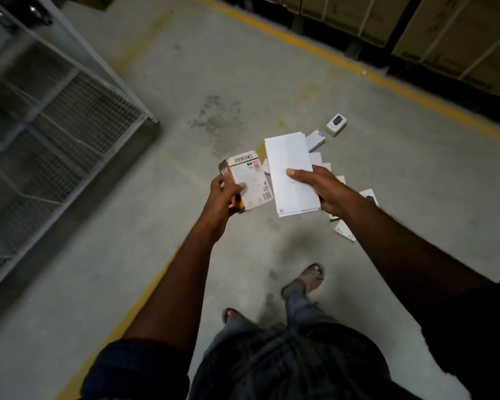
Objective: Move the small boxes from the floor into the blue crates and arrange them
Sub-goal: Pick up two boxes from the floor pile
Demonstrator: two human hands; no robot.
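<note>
Nearest me, left hand (224, 194) fingers (241, 186) clamp a labelled charger box (250, 180) and right hand (321, 186) fingers (295, 172) grip a stack of flat white boxes (289, 157), both held above the floor (185, 116), long axes pointing away from me. I judge this the carry step: more small boxes (337, 125) lie beyond, no blue crate shows, so I must find one.

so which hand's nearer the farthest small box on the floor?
Right. The right hand, holding flat white boxes, is short of the small box; left hand, gripping the 65W box, is farther left.
</note>
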